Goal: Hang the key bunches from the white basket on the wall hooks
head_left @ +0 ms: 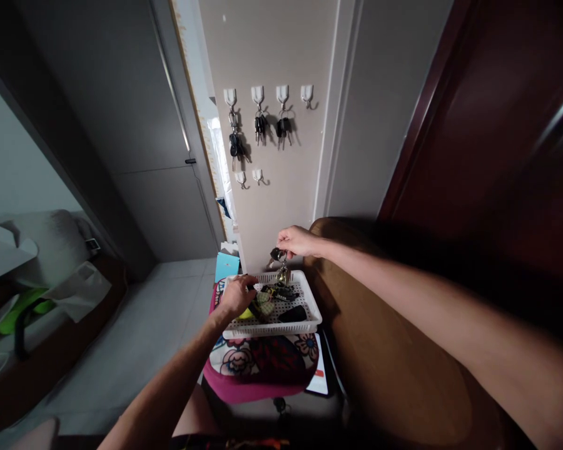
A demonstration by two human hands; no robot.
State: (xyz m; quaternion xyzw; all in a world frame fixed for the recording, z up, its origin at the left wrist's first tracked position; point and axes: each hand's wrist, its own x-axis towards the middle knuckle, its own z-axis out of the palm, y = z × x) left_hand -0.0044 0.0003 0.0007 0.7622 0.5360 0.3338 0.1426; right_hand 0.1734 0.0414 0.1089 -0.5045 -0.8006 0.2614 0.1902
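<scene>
A white perforated basket (309, 312) sits on a pink flowered stool (263, 365) and holds several key bunches and fobs (281, 292). My right hand (294, 240) is closed in a pinch on a key bunch (280, 261) that dangles just above the basket's far edge. My left hand (237, 295) reaches into the basket's left side, fingers curled over the items there; what it holds, if anything, is hidden. On the wall above, three white hooks carry key bunches (260, 125).
Empty white hooks: one (306, 95) at the right of the top row, two (249, 177) below. A brown rounded chair back (394, 350) stands right of the stool, a dark door (488, 125) beyond. Grey floor (159, 312) lies left, with a bench and bags (51, 281).
</scene>
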